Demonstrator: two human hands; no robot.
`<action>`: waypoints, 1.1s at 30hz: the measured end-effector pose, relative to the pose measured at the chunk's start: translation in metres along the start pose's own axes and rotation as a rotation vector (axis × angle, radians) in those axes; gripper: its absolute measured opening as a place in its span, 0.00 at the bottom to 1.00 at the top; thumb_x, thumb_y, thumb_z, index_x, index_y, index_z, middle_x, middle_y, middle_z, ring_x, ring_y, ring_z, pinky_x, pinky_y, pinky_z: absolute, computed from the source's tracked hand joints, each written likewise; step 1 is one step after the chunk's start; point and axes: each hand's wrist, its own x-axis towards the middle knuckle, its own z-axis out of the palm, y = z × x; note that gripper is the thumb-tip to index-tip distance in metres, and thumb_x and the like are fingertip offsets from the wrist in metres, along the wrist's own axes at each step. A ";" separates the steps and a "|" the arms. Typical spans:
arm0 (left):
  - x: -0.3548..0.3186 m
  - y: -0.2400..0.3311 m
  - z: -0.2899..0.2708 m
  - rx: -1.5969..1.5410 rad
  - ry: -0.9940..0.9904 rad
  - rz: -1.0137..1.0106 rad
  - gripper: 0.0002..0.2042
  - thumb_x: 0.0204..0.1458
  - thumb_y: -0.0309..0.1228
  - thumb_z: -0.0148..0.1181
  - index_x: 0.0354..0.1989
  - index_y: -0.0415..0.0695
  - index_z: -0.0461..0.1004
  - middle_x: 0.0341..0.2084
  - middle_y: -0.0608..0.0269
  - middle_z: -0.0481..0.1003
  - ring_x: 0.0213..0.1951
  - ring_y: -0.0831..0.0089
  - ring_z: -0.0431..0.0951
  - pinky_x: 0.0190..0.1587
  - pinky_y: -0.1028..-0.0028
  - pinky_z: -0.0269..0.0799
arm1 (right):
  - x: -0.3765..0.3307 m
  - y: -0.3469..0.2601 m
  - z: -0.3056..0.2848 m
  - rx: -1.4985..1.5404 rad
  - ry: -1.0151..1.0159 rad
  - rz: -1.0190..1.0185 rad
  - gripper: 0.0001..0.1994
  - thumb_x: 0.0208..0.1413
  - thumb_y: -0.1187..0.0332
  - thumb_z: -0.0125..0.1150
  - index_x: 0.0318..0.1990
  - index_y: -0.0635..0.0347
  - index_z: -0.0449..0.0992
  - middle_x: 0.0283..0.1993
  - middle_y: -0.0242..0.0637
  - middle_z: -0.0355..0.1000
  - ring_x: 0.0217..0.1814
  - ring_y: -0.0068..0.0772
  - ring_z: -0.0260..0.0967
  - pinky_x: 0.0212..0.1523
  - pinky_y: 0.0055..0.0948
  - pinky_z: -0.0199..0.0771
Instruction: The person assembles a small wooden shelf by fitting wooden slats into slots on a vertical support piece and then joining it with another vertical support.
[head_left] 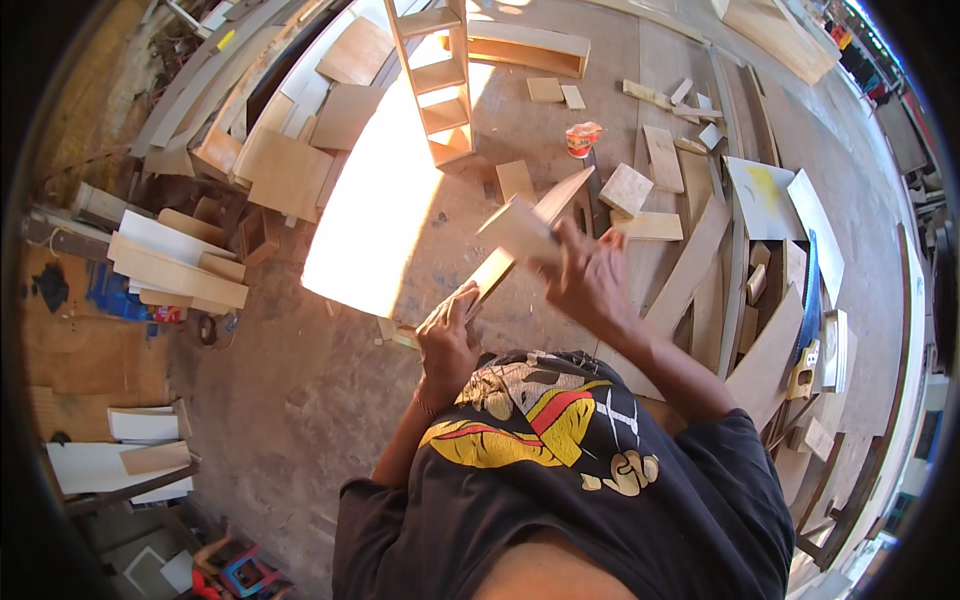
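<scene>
A long, narrow wooden strip [535, 225] is held up in the air over the workshop floor [300, 400], slanting from lower left to upper right in front of the person's chest. The left hand [448, 340] is wrapped around its lower end, fingers curled shut on the wood. The right hand [585, 275] is higher, pressing a small pale block [515, 228] against the strip's upper part; it looks like a sanding block, though motion blur leaves that uncertain. Its fingers are closed over the block.

Judging from this, the rubbing of the strip is under way, not finished: the strip is in both hands and not set down. How much of its surface is smoothed cannot be told.

Around it, the floor carries many offcuts and boards [650, 160]. A small open shelf unit [440, 80] lies in the sunlight, apparently assembled, with a shallow wooden box frame [528, 48] beyond it. An orange-red container [582, 138] stands near the scraps. More panels [175, 270] are stacked at the left.
</scene>
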 end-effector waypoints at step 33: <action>0.004 0.006 -0.008 0.193 -0.168 0.247 0.19 0.39 0.21 0.52 0.44 0.36 0.69 0.46 0.51 0.71 0.48 0.57 0.71 0.51 0.61 0.65 | -0.021 -0.009 -0.022 0.043 -0.123 -0.040 0.15 0.44 0.63 0.62 0.35 0.60 0.65 0.22 0.44 0.72 0.22 0.43 0.68 0.40 0.40 0.49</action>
